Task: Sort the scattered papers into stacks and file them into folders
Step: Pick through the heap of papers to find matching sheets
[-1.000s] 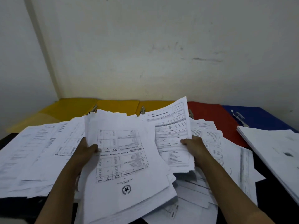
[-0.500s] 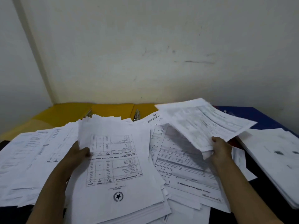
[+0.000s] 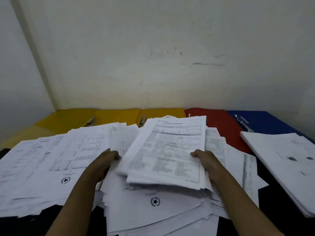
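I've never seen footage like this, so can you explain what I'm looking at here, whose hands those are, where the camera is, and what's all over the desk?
There is no machine here. A person wears a wide-angle camera on the head, looking forward and down, so the two bare arms reaching in from the bottom are their own. The left hand and right hand each hold one side of a bundle of printed forms, raised a little above a larger pile of papers. More sheets are spread out on the left, and a neater white stack lies on the right. Along the wall at the back lie open folders: yellow folders, a red folder and a blue folder. All of it rests on a dark desk.
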